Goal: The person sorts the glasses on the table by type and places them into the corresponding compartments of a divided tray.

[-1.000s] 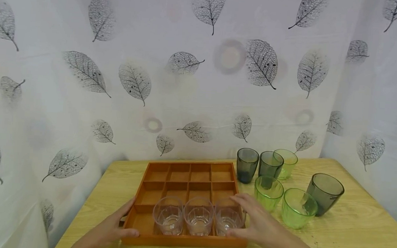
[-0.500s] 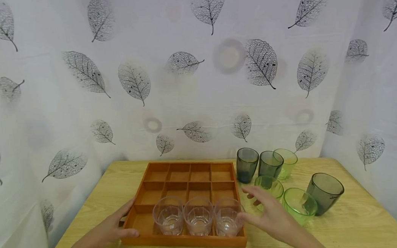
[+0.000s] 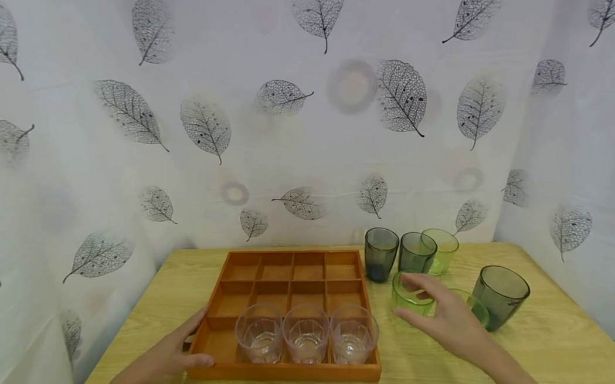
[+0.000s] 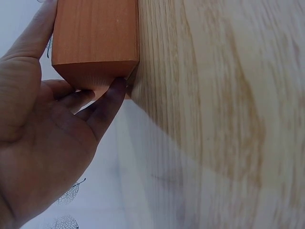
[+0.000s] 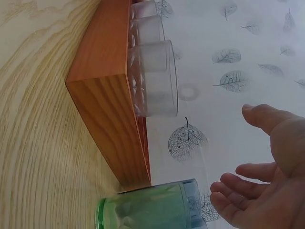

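At the table (image 3: 428, 380), left hand (image 3: 176, 349) gripping divided tray (image 3: 286, 372), right hand (image 3: 449, 316) with wide, empty grip near green glass (image 3: 404, 299).

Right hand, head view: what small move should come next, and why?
Probably lower the right hand around the green glass nearest the wooden tray: its thumb and fingers are parted above that glass, not yet gripping it.
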